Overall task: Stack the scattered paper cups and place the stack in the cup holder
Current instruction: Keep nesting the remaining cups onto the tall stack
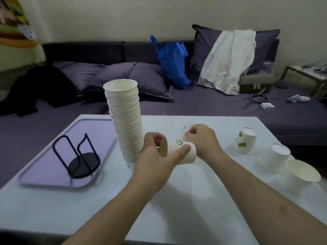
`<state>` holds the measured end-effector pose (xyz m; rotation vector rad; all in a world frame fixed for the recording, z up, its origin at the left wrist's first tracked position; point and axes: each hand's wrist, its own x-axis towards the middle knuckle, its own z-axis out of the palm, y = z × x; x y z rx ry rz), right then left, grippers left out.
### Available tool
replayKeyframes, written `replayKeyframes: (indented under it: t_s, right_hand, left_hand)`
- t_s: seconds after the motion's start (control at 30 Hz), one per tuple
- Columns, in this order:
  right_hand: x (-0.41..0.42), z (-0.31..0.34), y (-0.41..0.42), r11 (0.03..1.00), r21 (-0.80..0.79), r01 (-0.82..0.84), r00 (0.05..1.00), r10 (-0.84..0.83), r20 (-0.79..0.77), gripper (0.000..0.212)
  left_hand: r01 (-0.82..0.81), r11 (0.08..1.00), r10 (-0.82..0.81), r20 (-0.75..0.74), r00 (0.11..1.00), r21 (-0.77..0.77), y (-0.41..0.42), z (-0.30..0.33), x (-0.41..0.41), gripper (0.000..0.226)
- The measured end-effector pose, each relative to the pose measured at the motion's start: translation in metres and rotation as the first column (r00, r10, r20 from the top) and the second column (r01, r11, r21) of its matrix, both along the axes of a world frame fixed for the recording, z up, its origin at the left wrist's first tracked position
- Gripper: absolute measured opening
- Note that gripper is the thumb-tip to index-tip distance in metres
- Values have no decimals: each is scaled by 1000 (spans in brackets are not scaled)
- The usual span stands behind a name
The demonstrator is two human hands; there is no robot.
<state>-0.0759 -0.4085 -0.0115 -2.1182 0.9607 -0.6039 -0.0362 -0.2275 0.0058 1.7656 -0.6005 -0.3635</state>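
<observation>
A tall stack of white paper cups (126, 121) stands upright on the white table (177, 200), leaning slightly. Just right of its base, my left hand (155, 156) grips a white paper cup with a green mark (178, 151), held on its side. My right hand (201, 138) is closed on another cup (187, 128) behind it, mostly hidden by the fingers. Three loose cups lie at the right: one upside down with green leaves (245, 143), one plain and upside down (274, 157), one upright (302, 173). The black wire cup holder (79, 156) stands empty on the left.
The cup holder sits on a lilac tray (44, 174) at the table's left side. Behind the table is a purple sofa (212, 106) with cushions, a blue bag (174, 64), a white garment and a handbag. The table's near edge runs along the bottom.
</observation>
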Motion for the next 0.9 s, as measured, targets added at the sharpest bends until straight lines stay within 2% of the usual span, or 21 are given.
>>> replayKeyframes:
  t_s: [0.13,0.23,0.37,0.47,0.57,0.67,0.8,0.9]
  right_hand:
    - [-14,11,30,999,-13,36,999,-36,10,12]
    - [-25,14,52,996,47,75,996,-78,52,17]
    - [-34,15,70,987,120,104,988,-116,103,19]
    - [-41,18,76,981,151,118,980,-139,141,19]
    - [-45,24,78,986,123,115,973,-136,185,17]
    - [-46,31,78,988,119,100,953,-129,275,13]
    - [-38,41,78,993,95,69,933,-98,346,13]
    - [-32,54,79,998,41,55,920,-66,387,9]
  left_hand:
    - [-20,995,39,210,977,-95,34,51,-3,63]
    - [-47,985,109,396,912,-164,55,91,2,60]
    - [-107,956,238,509,827,-273,70,134,25,53]
    - [-143,943,295,552,780,-301,72,156,49,57]
    - [-193,945,317,590,742,-266,68,168,66,54]
    - [-214,965,263,638,724,-155,63,163,76,50]
    - [-201,980,156,645,748,-4,60,147,77,36]
    - [-141,989,94,572,814,37,56,138,75,36]
